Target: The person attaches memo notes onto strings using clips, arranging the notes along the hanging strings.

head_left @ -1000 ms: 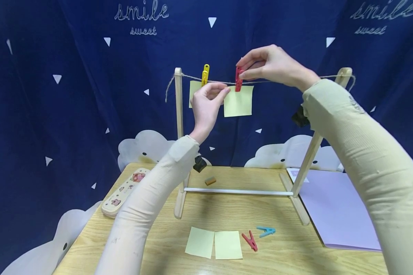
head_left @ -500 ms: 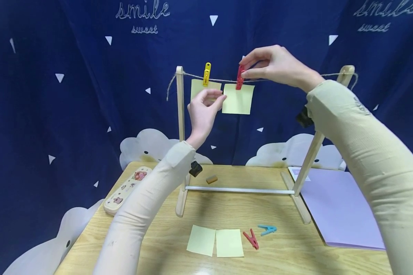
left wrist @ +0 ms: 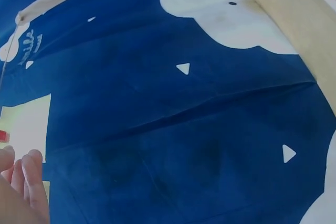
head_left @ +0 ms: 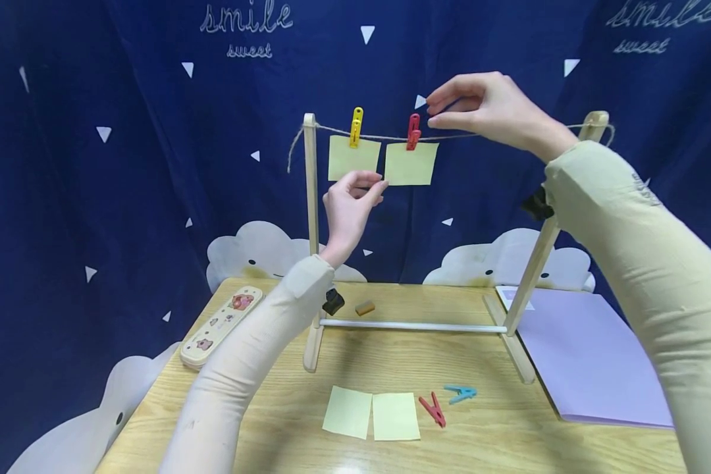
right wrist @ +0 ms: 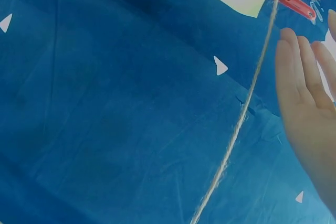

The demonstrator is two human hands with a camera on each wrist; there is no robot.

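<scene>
A yellow sticky note hangs from the string under a red clothespin. Just right of that clothespin is my right hand, apart from it, fingers extended and holding nothing; the gap also shows in the right wrist view. My left hand is by the note's lower left corner, fingers loosely bent, with nothing seen between them; whether a fingertip touches the paper I cannot tell. To the left, a yellow clothespin holds another sticky note, its lower edge partly behind my left hand.
A wooden stand with a left post and a right post carries the string. On the table lie two sticky notes, a red clothespin, a blue clothespin, a small brown block, a pencil case and a purple folder.
My right hand has let go of the red clothespin and drawn back to the right. My left hand has left the note's upper corner and moved down.
</scene>
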